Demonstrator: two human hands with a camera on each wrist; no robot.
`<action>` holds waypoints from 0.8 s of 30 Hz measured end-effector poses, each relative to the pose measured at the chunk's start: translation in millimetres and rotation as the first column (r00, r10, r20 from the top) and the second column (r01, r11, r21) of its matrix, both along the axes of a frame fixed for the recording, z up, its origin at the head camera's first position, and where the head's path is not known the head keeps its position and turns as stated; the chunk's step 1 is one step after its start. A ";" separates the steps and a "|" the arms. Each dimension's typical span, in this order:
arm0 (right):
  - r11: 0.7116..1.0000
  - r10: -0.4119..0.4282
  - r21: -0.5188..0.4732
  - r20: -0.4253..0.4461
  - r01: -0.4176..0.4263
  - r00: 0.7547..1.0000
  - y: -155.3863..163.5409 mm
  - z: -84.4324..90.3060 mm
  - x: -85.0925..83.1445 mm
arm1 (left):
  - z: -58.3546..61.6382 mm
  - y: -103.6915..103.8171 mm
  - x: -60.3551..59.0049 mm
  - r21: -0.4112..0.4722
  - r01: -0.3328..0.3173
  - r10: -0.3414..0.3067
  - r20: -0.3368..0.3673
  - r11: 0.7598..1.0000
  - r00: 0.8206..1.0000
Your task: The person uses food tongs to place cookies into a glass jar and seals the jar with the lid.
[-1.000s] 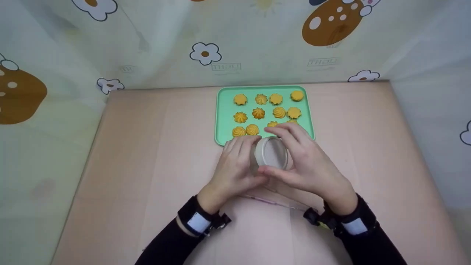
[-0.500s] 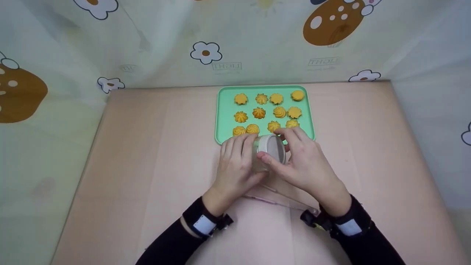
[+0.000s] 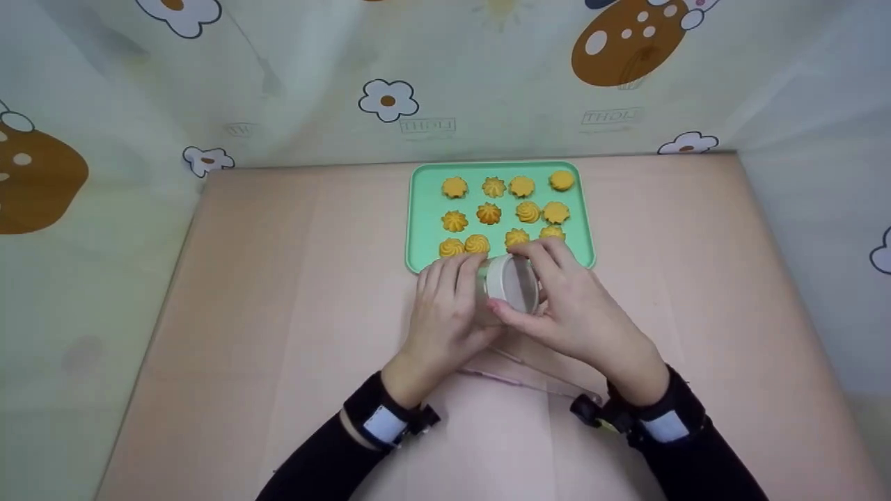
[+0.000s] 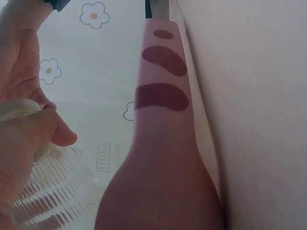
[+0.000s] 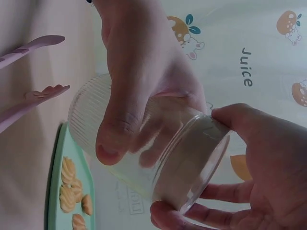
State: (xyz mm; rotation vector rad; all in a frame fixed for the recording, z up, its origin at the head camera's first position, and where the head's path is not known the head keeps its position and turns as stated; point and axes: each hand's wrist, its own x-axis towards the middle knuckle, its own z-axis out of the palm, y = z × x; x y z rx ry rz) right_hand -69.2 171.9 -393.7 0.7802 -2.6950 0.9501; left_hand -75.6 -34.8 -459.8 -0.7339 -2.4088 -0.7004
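Observation:
A clear ribbed jar (image 5: pixel 88 115) is held tilted above the table, just in front of the green tray. My left hand (image 3: pixel 445 303) grips its body, with the thumb and fingers wrapped round it in the right wrist view. My right hand (image 3: pixel 581 306) holds the pale lid (image 3: pixel 511 283) by its edge, thumb on the near side and fingers on the far side. The lid sits on the jar's mouth, facing right. Through the jar wall some left fingers show. Below the hands lie pink tongs (image 3: pixel 550 379), partly covered by them; their handle fills the middle of the left wrist view.
Behind the hands is a green tray (image 3: pixel 420 236) bearing several golden swirl cookies (image 3: pixel 489 213) in rows. It stands near the back of the pale table (image 3: pixel 292 313). A patterned curtain (image 3: pixel 299 76) hangs behind and on both sides.
My right thumb has slid upward along the lid's edge, then partly back down. The lid now faces more to the right. Both hands have shifted slightly, still holding the jar and lid.

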 end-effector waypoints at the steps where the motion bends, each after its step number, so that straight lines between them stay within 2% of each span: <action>1: 1.000 0.018 -0.001 -0.005 -0.018 1.000 1.0 0.3 -0.4 | 0.2 -0.1 0.0 0.002 0.003 -0.003 0.004 1.000 1.000; 11: 0.983 0.182 -0.029 0.007 -0.182 0.983 11.5 6.1 -4.8 | 0.6 -1.6 -0.1 0.047 0.064 -0.067 0.075 0.997 0.995; 14: 0.965 0.260 -0.034 -0.006 -0.260 0.966 15.1 7.3 -6.9 | 0.6 -3.0 -0.3 0.067 0.092 -0.099 0.107 0.994 0.989; 19: 0.922 0.383 -0.045 -0.039 -0.384 0.923 21.5 8.9 -9.3 | 2.8 -4.0 -0.4 0.089 0.132 -0.145 0.170 0.987 0.975; 22: 0.909 0.410 -0.055 -0.050 -0.412 0.911 22.6 9.7 -9.1 | 3.5 -3.6 -0.5 0.089 0.136 -0.151 0.181 0.987 0.972; 24: 0.917 0.392 -0.062 -0.050 -0.394 0.919 21.2 10.4 -7.9 | 3.0 -3.7 -0.5 0.079 0.129 -0.141 0.168 0.988 0.976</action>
